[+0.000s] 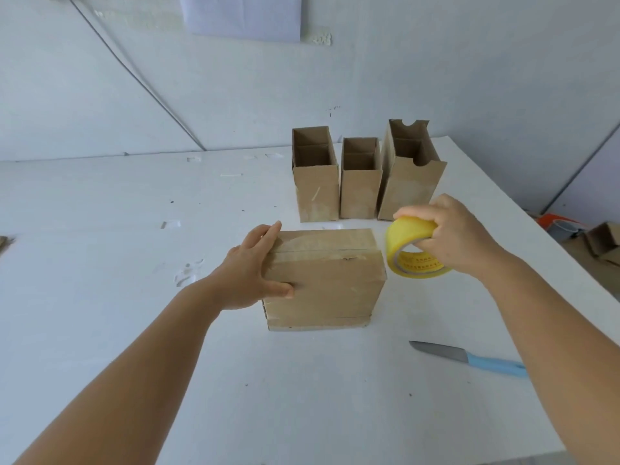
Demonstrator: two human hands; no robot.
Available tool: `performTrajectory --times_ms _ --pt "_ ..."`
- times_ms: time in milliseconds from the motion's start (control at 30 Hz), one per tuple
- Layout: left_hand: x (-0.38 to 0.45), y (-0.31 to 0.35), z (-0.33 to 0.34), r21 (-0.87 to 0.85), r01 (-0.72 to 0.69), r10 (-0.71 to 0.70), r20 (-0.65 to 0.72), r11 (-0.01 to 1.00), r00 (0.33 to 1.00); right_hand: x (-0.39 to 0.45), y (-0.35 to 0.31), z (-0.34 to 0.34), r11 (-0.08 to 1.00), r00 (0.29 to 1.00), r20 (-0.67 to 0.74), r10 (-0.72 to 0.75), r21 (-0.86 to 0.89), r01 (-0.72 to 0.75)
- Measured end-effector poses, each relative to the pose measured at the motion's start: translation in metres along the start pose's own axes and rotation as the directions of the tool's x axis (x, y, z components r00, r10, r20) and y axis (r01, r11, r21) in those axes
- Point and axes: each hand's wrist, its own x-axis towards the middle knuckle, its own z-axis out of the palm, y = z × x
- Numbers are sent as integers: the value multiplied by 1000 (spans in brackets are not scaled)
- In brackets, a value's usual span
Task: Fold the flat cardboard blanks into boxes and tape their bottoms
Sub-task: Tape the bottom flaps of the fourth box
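Fingers of your left hand lie straight against the box; your right hand, at 3 o'clock, grips the tape roll.

Brown box, taped bottom up; yellow tape roll beside it (lifted).

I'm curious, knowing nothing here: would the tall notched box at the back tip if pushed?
Probably: the tall notched box stands high on a narrow base and looks empty, so likely light. A low push might just slide it on the smooth white table.
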Motion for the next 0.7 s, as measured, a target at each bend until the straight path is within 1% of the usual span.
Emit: performTrajectory --times_ms 133,267,300,367,433,500,533,700 --pt "-1 2 1 8 4 -4 -8 1000 1000 -3 12 16 999 999 17 44 -3 -44" --pt "-6 14 0 99 41 -42 11 994 999 -4 15 30 998 998 10 54 23 -54" --pt "-8 18 1 151 47 -52 29 987 998 -4 16 33 998 999 11 50 23 -50" --pt "-12 23 5 310 27 -43 45 950 998 -4 17 38 999 999 12 44 22 -44" --pt "-17 28 9 491 -2 -13 26 871 1000 -3 15 40 999 999 4 36 20 -36" --pt "-19 35 14 601 -30 16 29 798 999 -3 14 40 999 1000 2 26 20 -27" --pt "-18 41 16 609 -39 21 38 792 999 -2 14 40 1000 1000 5 22 20 -22" --pt "-4 71 31 564 -93 33 115 821 993 -3 14 42 1000 1000 13 5 -1 -5"
